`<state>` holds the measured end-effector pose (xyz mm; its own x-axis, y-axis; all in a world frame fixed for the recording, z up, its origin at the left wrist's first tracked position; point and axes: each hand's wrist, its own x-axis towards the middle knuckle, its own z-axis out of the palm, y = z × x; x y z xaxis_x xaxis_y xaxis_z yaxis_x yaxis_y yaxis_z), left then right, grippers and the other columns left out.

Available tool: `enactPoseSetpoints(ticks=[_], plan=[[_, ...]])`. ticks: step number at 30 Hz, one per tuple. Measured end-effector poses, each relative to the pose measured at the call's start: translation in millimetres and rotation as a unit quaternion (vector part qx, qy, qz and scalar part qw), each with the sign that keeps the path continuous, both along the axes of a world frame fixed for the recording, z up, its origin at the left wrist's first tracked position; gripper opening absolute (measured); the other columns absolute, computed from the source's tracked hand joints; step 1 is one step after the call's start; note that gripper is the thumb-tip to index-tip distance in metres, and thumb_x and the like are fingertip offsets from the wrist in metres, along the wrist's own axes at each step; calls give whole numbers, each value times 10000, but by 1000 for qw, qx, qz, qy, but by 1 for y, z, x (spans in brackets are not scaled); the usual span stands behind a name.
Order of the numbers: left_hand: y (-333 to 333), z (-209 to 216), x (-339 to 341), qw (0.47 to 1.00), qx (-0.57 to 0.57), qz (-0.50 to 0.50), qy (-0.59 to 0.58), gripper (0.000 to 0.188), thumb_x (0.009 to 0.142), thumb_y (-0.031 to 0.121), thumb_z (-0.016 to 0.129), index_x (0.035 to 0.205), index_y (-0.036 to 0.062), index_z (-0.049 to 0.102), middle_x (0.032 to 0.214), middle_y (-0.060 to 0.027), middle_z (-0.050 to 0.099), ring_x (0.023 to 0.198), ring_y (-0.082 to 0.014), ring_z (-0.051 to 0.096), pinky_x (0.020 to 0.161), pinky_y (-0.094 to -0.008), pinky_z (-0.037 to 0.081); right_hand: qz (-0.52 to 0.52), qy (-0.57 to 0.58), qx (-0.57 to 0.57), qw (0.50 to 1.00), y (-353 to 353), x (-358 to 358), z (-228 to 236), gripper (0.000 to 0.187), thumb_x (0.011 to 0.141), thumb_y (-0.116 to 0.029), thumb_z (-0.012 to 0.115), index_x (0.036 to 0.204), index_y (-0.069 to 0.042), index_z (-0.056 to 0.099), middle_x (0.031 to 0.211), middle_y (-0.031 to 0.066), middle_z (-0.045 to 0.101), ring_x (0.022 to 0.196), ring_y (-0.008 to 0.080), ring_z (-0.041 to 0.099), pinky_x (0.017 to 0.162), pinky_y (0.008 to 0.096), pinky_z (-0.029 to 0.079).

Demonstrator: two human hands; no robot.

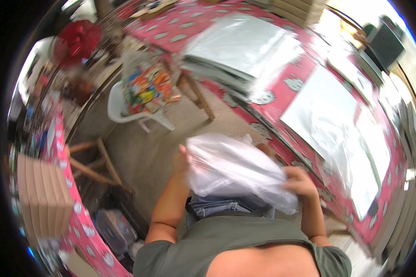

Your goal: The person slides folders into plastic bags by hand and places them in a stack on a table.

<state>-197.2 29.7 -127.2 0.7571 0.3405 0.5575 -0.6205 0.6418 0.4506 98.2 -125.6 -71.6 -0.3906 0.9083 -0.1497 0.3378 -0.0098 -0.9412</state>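
Holding a whitish plastic bag between left hand and right hand, both gripping its edges

The head-worn fisheye looks steeply down from close above the green shirt.

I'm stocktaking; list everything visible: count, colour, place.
plastic film: one, whitish, centre
wrapped stack: one, pale, top
flat sheets: several, white, right
patterned coverings: two, pink, left, right
chair: one, white, left of centre
packets: uncountable, multicoloured, on chair
wooden legs: several, brown, near chair
fan: one, red, upper left
ridged stacks: several, beige, edges
panel: one, black, upper right
clutter: uncountable, mixed, left
shirt: one, dark green, bottom
left hand, right hand: two, ungloved, gripping film
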Motion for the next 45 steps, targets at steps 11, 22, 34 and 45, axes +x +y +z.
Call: enactPoseSetpoints(ticks=[11,22,34,45], plan=[[-18,37,80,884,84,-7,460,310,765,358,645,814,58,586,683,-1,570,571,-88,511,523,-245,418,-475,131,55,869,-68,62,32,344,677,-139,725,965,-5,591,853,54,599,796,117,546,716,265,435],[-34,43,83,906,-15,82,415,334,794,292,597,893,-20,528,604,-61,529,466,-137,495,419,-289,401,-789,-33,217,573,-135,222,50,290,721,-112,606,975,17,552,792,96,594,750,214,582,700,335,466],[-28,36,73,923,36,-46,381,402,807,302,596,1011,-35,518,584,-32,517,444,-110,455,422,-234,353,-555,-460,-226,655,-159,245,20,782,652,-430,675,1277,-88,353,1361,184,251,1244,362,260,929,648,183],[-14,123,138,914,136,-1,383,204,776,185,626,861,5,582,737,-7,573,629,-102,524,603,-233,449,-41,464,10,885,-1,35,35,736,765,-431,600,1272,20,314,1251,131,406,1156,197,383,955,328,308]])
